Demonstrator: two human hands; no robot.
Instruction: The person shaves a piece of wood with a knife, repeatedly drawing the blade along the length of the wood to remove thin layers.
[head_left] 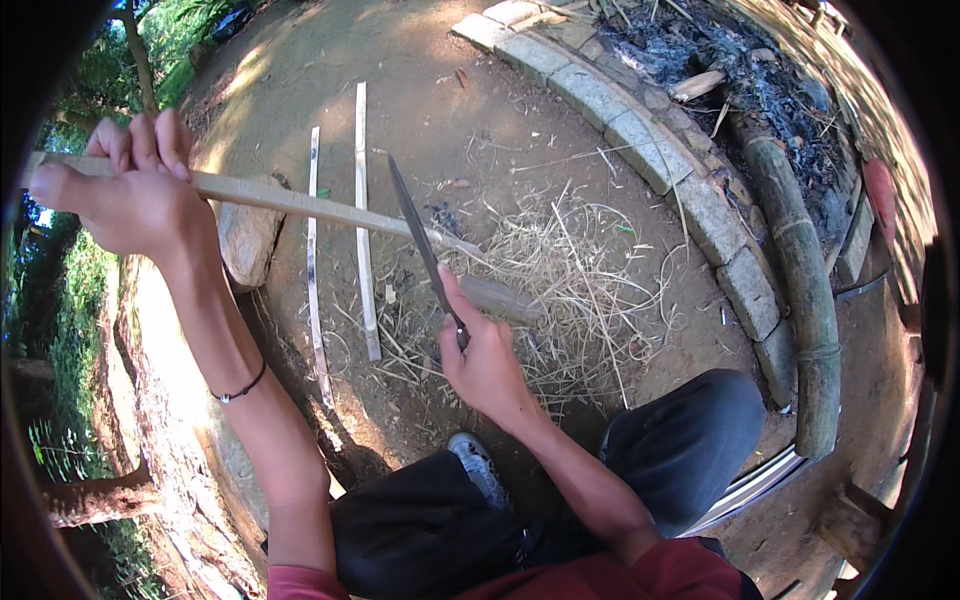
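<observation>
My left hand (145,200), raised at the far left, is closed round one end of a pale bamboo strip (310,207). The strip slants down to the right over the ground. In my right hand (482,365) is the handle of a dark knife (415,222), its long blade pointing up and slightly left. The blade crosses the strip near the strip's right end; whether the edge touches it I cannot tell. Two more bamboo strips, one wider (363,290) and one thinner (313,260), lie lengthwise on the dirt beneath. Curly shavings (580,290) are heaped beyond my right hand.
A curved kerb of stone blocks (655,150) borders a pit of grey ash and charred wood (780,85) at the far right. A thick bamboo pole (808,300) leans along it. A short log (500,298) lies in the shavings, and a stone (248,240) sits below the strip.
</observation>
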